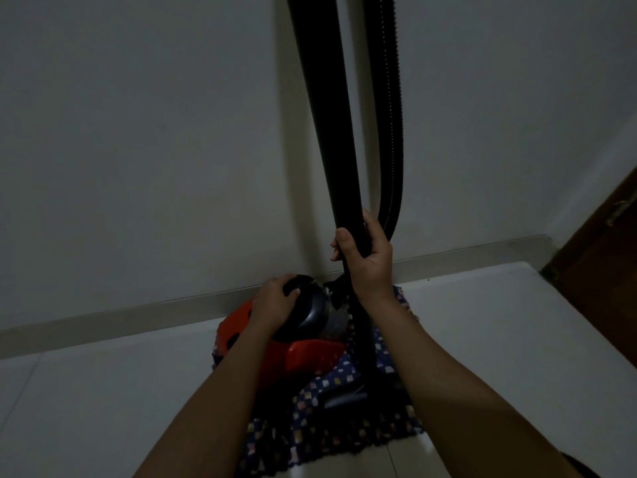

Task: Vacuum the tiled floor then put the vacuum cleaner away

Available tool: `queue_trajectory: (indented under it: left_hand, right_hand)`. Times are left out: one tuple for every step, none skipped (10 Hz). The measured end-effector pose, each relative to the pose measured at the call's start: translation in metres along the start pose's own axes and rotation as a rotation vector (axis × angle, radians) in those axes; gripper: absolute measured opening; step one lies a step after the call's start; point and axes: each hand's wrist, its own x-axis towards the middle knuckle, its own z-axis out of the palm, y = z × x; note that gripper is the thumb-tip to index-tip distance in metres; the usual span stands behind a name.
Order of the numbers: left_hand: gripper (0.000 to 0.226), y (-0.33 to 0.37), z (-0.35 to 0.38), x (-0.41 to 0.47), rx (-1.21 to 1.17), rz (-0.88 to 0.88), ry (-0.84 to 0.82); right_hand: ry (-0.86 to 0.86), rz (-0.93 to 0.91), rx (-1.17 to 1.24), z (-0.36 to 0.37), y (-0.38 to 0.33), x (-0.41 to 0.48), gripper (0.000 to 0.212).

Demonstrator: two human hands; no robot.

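Note:
A red and black canister vacuum cleaner [303, 353] sits on a dark patterned mat [344, 429] against the wall. My left hand [274, 303] curls over the black rounded handle part on top of the canister. My right hand [365, 257] grips the black rigid wand [320, 108], which stands upright and runs out of the top of the view. The ribbed black hose [391, 108] hangs beside the wand and loops down behind my right hand. The floor head at the wand's foot is dim and partly hidden by my right forearm.
The white tiled floor [103, 401] spreads left and right of the mat. A pale wall [155, 132] with a skirting strip [120, 315] stands right behind the vacuum. A brown wooden door [606, 257] with a metal handle is at the right edge.

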Motion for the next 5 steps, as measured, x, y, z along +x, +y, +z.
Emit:
queue_trajectory:
  left_hand:
    - [0.035, 0.009, -0.003, -0.005, 0.014, 0.03, 0.016]
    - [0.039, 0.013, -0.007, -0.009, 0.031, 0.018, -0.008]
    - [0.038, 0.024, -0.014, -0.018, 0.013, 0.041, -0.027]
    - [0.037, 0.025, -0.02, -0.02, -0.002, 0.052, -0.035]
    - [0.047, 0.012, -0.017, -0.033, -0.046, 0.104, -0.042]
  right_hand:
    - [0.01, 0.009, -0.055, -0.003, -0.001, -0.002, 0.029]
    - [-0.02, 0.027, -0.131, -0.005, -0.01, -0.006, 0.023]
    - [-0.05, 0.068, -0.173, -0.012, -0.017, -0.013, 0.041]
    - [-0.11, 0.138, -0.226, -0.02, -0.019, -0.015, 0.04]
    - [-0.089, 0.229, -0.246, -0.037, -0.016, -0.034, 0.038]
